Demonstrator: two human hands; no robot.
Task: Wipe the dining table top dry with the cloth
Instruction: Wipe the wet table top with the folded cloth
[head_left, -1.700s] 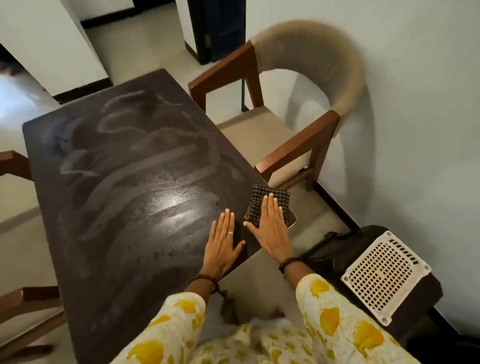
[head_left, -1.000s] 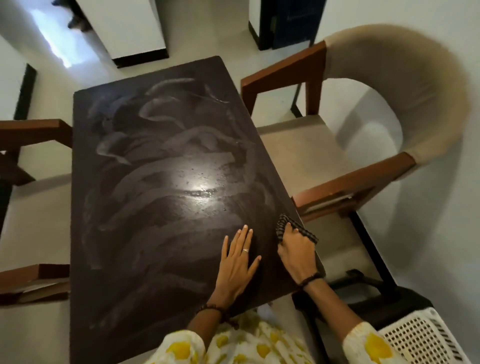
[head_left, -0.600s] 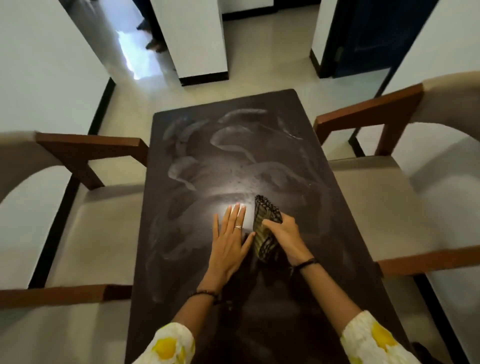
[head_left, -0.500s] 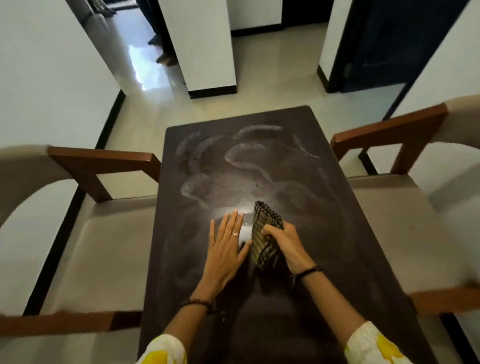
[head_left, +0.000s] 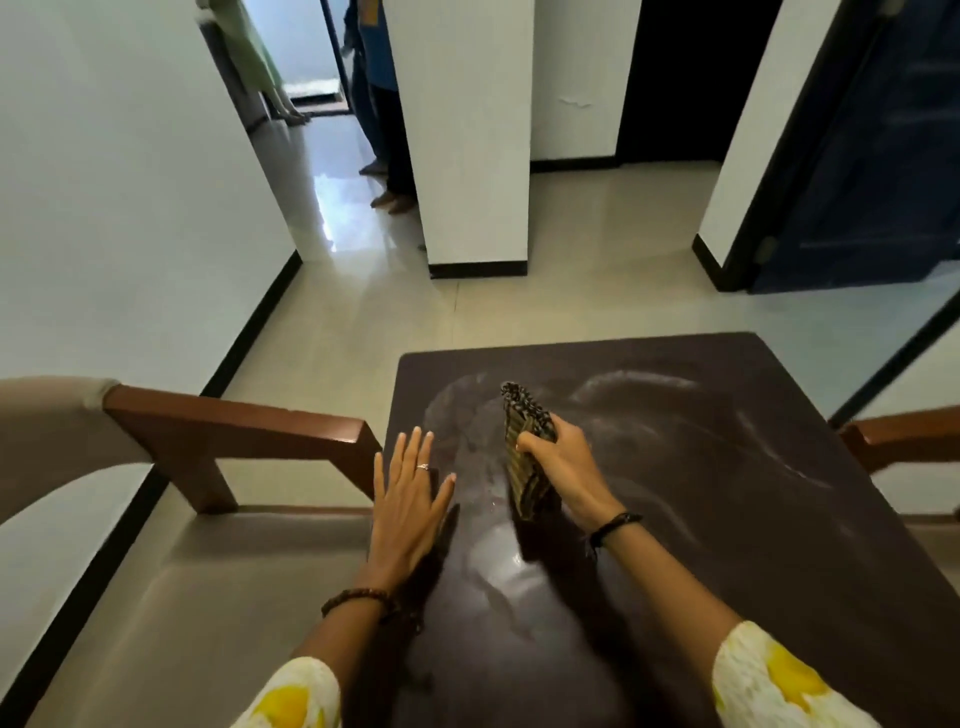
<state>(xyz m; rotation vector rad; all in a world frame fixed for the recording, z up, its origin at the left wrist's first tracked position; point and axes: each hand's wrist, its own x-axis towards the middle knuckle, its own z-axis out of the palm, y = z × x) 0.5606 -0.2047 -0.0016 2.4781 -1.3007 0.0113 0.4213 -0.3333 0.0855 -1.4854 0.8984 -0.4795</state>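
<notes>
2 hands work the dark matte counter (head_left: 727, 519): left hand (head_left: 410, 501) flat and open, right hand (head_left: 563, 465) fisted mid-length around the soft, limp checked folded cloth (head_left: 524, 457).

Can't see all of the dining table (head_left: 727, 493): its near end runs off the bottom edge and the right side gets clipped near the corner. The right hand (head_left: 566, 467) covers the middle of the cloth (head_left: 524, 447), so how it's folded under the fingers is anyone's guess. Both sleeves (head_left: 769, 680) are cut off at the bottom. The chair on the left (head_left: 234, 431) loses its back at the frame edge, and the one on the right (head_left: 904, 436) only shows an armrest stub. Two people in the hallway (head_left: 384, 104) are cut off at the top and half hidden by the pillar (head_left: 467, 130).
</notes>
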